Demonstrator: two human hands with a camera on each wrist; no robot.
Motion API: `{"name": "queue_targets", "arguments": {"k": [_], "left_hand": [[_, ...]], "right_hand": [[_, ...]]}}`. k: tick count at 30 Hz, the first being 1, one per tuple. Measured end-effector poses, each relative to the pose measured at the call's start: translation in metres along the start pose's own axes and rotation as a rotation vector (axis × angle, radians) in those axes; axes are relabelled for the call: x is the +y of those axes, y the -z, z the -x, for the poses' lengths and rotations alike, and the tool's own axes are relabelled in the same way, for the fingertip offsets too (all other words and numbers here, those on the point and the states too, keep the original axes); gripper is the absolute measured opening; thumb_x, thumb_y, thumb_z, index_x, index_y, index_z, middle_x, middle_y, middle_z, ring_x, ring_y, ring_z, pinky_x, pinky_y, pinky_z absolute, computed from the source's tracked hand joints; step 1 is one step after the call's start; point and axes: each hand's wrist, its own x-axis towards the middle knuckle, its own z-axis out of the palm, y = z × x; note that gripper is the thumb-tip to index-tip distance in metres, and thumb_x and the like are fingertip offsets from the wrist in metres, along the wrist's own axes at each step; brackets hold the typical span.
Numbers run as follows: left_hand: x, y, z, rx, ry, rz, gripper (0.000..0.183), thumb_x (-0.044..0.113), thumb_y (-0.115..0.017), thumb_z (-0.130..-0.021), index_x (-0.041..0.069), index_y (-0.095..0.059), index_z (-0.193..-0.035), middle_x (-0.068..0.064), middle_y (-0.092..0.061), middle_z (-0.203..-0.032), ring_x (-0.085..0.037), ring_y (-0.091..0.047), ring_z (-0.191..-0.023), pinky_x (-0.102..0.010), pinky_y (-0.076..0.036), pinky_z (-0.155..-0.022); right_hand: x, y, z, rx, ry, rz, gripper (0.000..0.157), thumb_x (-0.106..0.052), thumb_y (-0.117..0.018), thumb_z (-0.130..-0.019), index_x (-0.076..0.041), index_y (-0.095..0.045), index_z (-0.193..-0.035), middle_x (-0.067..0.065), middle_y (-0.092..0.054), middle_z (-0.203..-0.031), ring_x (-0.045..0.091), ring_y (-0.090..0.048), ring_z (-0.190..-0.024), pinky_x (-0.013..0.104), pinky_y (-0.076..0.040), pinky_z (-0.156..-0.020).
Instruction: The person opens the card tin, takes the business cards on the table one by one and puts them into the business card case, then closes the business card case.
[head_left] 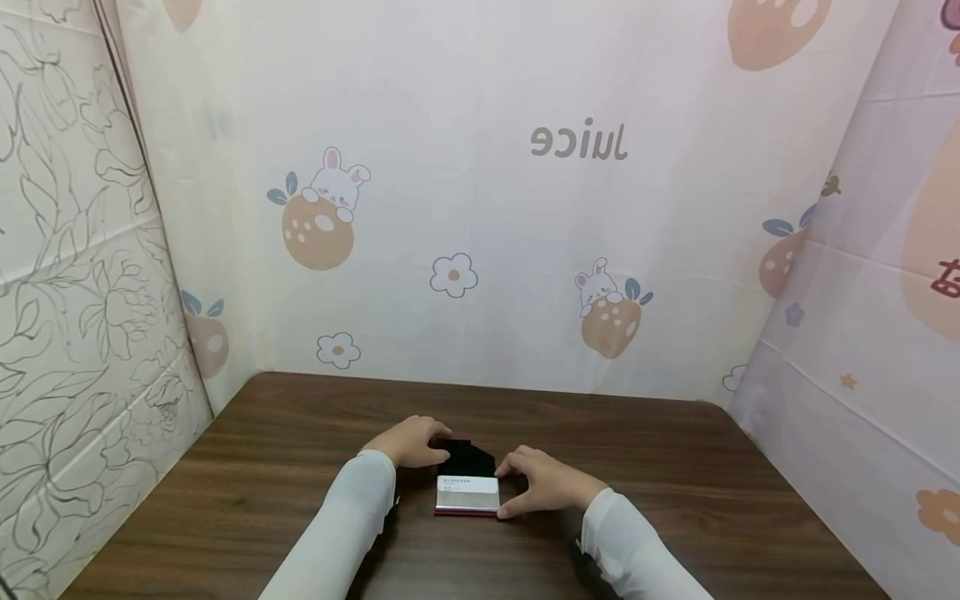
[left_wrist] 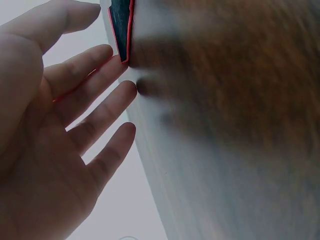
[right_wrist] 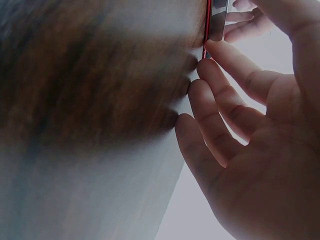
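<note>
A business card case (head_left: pixel 467 512) with red edges lies unfolded on the wooden table, its black flap (head_left: pixel 467 458) pointing away from me. White cards (head_left: pixel 468 481) with small print show in its silvery near half. My left hand (head_left: pixel 408 442) is at the flap's left side, thumb and fingertips right by its edge; in the left wrist view its fingers (left_wrist: pixel 107 107) are spread and nearly straight. My right hand (head_left: pixel 551 482) touches the case's right side, thumb at the near corner, index finger farther up. Its other fingertips (right_wrist: pixel 185 122) rest on the tabletop.
The dark wooden table (head_left: pixel 637 450) extends around the case on all sides. Behind it hangs a pale printed curtain (head_left: pixel 480 183) with fruit and rabbits. More patterned cloth (head_left: pixel 75 275) closes off the left side, and another sheet (head_left: pixel 862 333) the right.
</note>
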Motion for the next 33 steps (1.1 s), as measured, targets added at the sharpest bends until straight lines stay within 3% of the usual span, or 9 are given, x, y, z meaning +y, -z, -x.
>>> {"name": "queue_targets", "arguments": {"k": [11,18,24,33], "left_hand": [[0.006,0.007,-0.001,0.078,-0.047,-0.001,0.036,0.019,-0.066,-0.095,0.006,-0.067,-0.129,-0.01,-0.064,-0.119,-0.023,-0.062,-0.1,-0.043,-0.051,-0.091],[0.015,0.015,0.003,0.133,-0.128,0.014,0.03,0.011,-0.067,-0.093,0.005,-0.071,-0.122,-0.006,-0.062,-0.101,-0.014,-0.053,-0.079,-0.035,-0.05,-0.074],[0.019,0.018,0.005,0.155,-0.159,0.041,0.017,0.008,-0.069,-0.091,0.009,-0.077,-0.106,0.002,-0.064,-0.094,-0.014,-0.058,-0.081,-0.033,-0.053,-0.076],[0.02,0.019,0.008,0.116,-0.156,0.101,0.011,0.011,-0.069,-0.093,0.013,-0.079,-0.096,0.006,-0.073,-0.09,-0.007,-0.064,-0.08,-0.028,-0.055,-0.074]], "right_hand": [[0.0,0.0,0.0,-0.006,-0.006,-0.007,0.05,-0.042,-0.082,-0.082,-0.013,-0.062,-0.118,-0.002,-0.053,-0.116,0.02,-0.053,-0.11,0.04,-0.046,-0.095],[0.001,-0.002,0.0,-0.006,-0.018,-0.002,0.053,-0.043,-0.082,-0.083,-0.011,-0.062,-0.12,-0.002,-0.053,-0.116,0.02,-0.052,-0.11,0.041,-0.046,-0.096],[-0.001,-0.002,0.0,0.003,-0.026,-0.003,0.054,-0.042,-0.083,-0.082,-0.008,-0.061,-0.119,0.0,-0.053,-0.115,0.021,-0.053,-0.109,0.041,-0.046,-0.096],[-0.002,-0.002,0.001,0.002,-0.035,0.008,0.054,-0.043,-0.083,-0.081,-0.009,-0.062,-0.117,-0.001,-0.053,-0.114,0.02,-0.053,-0.108,0.041,-0.047,-0.095]]}}
